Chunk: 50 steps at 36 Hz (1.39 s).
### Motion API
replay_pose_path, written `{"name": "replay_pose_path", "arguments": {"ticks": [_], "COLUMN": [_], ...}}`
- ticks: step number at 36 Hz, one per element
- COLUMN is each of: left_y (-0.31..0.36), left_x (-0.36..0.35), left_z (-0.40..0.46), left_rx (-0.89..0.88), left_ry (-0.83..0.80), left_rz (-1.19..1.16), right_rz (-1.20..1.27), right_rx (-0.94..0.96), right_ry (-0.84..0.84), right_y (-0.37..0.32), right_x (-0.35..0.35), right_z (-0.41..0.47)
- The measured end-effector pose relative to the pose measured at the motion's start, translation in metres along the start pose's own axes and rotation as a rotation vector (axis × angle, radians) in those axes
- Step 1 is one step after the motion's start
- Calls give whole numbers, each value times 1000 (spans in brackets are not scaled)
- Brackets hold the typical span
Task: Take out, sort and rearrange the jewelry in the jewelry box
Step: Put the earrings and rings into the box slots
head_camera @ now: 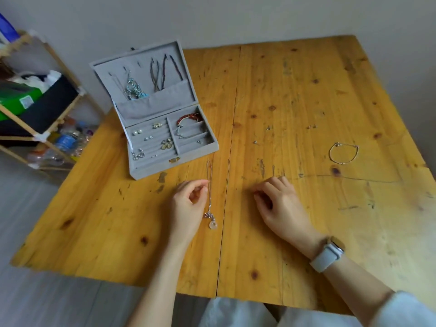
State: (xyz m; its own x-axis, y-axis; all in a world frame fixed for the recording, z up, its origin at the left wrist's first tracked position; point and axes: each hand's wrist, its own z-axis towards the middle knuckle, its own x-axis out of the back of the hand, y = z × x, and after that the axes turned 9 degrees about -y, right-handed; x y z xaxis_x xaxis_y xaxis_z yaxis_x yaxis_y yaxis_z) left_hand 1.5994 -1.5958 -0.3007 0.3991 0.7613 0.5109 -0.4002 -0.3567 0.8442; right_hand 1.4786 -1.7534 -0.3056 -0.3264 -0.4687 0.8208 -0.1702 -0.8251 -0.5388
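Jewelry box [151, 128] stands open at our surface's [295, 95] far left; our left hand [188, 204] pinches a pendant necklace [210, 192], our right hand [278, 201] rests curled, holding nothing.

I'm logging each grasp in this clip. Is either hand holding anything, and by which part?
The left hand pinches the pendant necklace by its chain, above the pendant. The right hand rests curled on the table, holding nothing visible.

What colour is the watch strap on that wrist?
The watch strap on the right wrist is pale grey-white, seen in the head view.
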Motion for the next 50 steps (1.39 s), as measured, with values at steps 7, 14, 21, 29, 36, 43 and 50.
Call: {"name": "replay_pose_path", "arguments": {"ticks": [7, 14, 21, 29, 36, 43, 50], "left_y": [-5, -9, -18, -24, -25, -22, -39], "left_x": [0, -1, 18, 29, 29, 30, 55], "left_z": [1, 0, 2, -1, -3, -4, -15], "left_rx": [-102, -119, -33, -34, -89, -78, 75], "left_ry": [-41, -5, 117, 67, 78, 149, 224], "left_rz": [83, 116, 117, 130, 156, 128, 102], "right_rz": [43, 56, 36, -29, 241, 141, -83], "right_rx": [-16, -24, -19, 4, -56, 0, 225], "right_ry": [2, 2, 4, -7, 127, 95, -213], "right_y": [1, 1, 0, 0, -4, -27, -72], "right_x": [1, 1, 1, -3, 6, 1, -30], "right_z": [1, -1, 0, 0, 0, 18, 44]}}
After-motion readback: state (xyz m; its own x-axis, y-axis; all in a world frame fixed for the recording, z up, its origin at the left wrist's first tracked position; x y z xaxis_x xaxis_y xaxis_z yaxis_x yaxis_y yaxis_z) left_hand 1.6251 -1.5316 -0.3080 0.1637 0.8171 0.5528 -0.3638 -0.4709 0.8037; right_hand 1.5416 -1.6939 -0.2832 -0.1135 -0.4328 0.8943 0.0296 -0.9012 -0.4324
